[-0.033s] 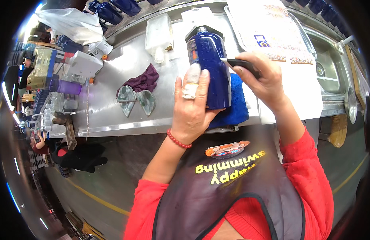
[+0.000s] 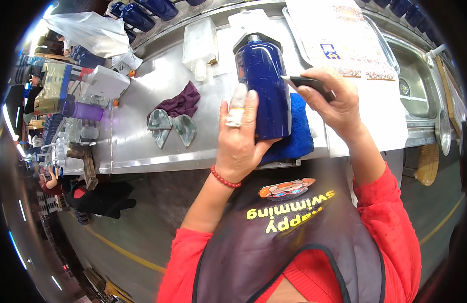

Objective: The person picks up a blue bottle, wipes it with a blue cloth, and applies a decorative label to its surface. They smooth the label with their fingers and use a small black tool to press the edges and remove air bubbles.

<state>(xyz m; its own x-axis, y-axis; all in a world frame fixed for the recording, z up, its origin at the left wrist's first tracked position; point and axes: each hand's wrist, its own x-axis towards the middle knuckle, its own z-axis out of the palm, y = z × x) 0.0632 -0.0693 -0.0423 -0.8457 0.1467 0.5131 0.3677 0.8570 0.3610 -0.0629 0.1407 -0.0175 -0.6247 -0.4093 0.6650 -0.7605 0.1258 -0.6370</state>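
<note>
Dark blue bottle (image 2: 264, 96) at upper centre of the frame, its neck toward the top edge and its base toward the wearer; blue cloth (image 2: 301, 129) shows beneath and to its right. The left hand (image 2: 238, 136) grips the bottle from the left, fingers extended along its side, thumb near the base; one finger bears a white wrapping (image 2: 236, 110). The right hand (image 2: 337, 101) is closed on a black-handled tool (image 2: 315, 87), whose pale tip lies at the bottle's right edge; whether it touches cannot be told.

For good work, the left hand should hold the bottle firmly against rolling, with its fingers clear of the tip's path. A low tool angle and short, light strokes would probably best spare the glossy surface, and turning the bottle should bring each area into view. The cloth likely cushions it.

Farther out: white sheets (image 2: 372, 121) to the right, a clear container (image 2: 200, 43) above left, a purple cloth (image 2: 184, 101) and grey-green patterned pieces (image 2: 184, 129) left of centre, all on a metal counter (image 2: 137, 144).
</note>
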